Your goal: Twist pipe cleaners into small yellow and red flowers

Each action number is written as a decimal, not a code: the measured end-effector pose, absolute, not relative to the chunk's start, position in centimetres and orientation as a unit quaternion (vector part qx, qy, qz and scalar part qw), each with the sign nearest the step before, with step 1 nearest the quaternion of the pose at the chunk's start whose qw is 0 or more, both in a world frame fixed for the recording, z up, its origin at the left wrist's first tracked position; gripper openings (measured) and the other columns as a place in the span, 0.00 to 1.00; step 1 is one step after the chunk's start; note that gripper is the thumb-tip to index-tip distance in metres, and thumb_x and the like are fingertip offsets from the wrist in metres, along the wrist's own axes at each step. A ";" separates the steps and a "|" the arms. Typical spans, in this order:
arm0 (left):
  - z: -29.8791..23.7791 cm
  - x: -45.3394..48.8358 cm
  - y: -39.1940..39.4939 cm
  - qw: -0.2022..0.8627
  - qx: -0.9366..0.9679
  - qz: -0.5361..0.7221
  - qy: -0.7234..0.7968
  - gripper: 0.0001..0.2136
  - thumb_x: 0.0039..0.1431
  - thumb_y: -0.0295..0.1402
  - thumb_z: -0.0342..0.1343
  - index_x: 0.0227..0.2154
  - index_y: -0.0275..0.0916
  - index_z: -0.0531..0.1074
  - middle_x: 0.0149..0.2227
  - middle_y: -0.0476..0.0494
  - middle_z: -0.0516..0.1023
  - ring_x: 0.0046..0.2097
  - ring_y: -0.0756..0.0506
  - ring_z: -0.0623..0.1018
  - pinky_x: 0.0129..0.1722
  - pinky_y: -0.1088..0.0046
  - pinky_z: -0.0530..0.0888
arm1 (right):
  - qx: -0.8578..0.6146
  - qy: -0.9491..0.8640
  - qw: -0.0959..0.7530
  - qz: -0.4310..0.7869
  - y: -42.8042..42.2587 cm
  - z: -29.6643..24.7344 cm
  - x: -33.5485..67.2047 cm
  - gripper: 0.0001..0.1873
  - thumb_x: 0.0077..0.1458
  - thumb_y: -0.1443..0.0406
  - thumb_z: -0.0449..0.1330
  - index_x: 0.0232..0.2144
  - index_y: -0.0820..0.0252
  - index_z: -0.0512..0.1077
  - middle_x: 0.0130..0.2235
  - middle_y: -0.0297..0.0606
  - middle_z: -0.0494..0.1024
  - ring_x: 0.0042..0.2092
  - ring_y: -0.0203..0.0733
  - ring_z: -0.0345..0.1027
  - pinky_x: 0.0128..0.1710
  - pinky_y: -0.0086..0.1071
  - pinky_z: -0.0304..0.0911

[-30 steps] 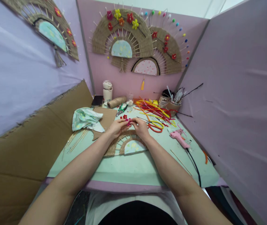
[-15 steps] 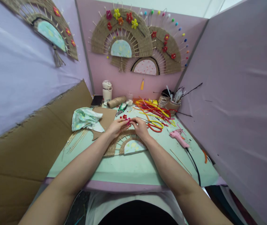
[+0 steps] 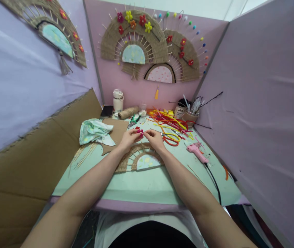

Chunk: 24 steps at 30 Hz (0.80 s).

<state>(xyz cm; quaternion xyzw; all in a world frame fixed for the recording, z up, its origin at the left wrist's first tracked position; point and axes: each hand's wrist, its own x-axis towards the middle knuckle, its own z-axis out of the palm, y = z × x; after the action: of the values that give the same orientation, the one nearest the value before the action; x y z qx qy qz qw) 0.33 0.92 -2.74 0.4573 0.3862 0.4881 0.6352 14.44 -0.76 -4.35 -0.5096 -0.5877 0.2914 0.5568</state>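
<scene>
My left hand [image 3: 129, 139] and my right hand [image 3: 155, 140] meet over the far edge of a half-woven jute fan [image 3: 139, 159] lying on the mint-green table [image 3: 147, 184]. Between their pinched fingertips sits a small pink pipe-cleaner flower [image 3: 140, 132]; both hands are closed on it. A red flower [image 3: 137, 128] lies just behind the fingers. The fan's centre is a pale blue fabric half-circle, with thin sticks fanning out under my hands.
Red scissors [image 3: 171, 139] and a heap of pipe cleaners [image 3: 169, 122] lie to the right, a pink glue gun [image 3: 197, 153] with black cord beyond them. Folded cloth [image 3: 95, 131], cardboard [image 3: 114, 132], twine spool [image 3: 128, 112], a cup and a brush pot [image 3: 190, 116] stand behind. Finished fans hang on the walls.
Both hands have lifted slightly and shifted a little away from me, with the pink flower still pinched between them. Nothing else on the table has moved.
</scene>
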 end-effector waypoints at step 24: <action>-2.8 0.1 1.1 0.627 0.478 0.463 0.405 0.08 0.43 0.25 0.64 0.28 0.31 0.74 0.25 0.43 0.77 0.29 0.48 0.78 0.39 0.69 0.76 | -0.467 -0.509 0.571 0.444 -0.6 -5.0 14.3 0.11 0.41 0.58 0.59 0.23 0.60 0.70 0.19 0.29 0.66 0.21 0.31 0.54 0.22 0.26 0.52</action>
<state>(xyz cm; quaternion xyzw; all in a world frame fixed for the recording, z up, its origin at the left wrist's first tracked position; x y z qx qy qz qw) 0.12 1.07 -2.82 0.4780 0.4050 0.4633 0.6267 14.30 -0.60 -4.96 -0.4666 -0.5088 0.4442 0.5710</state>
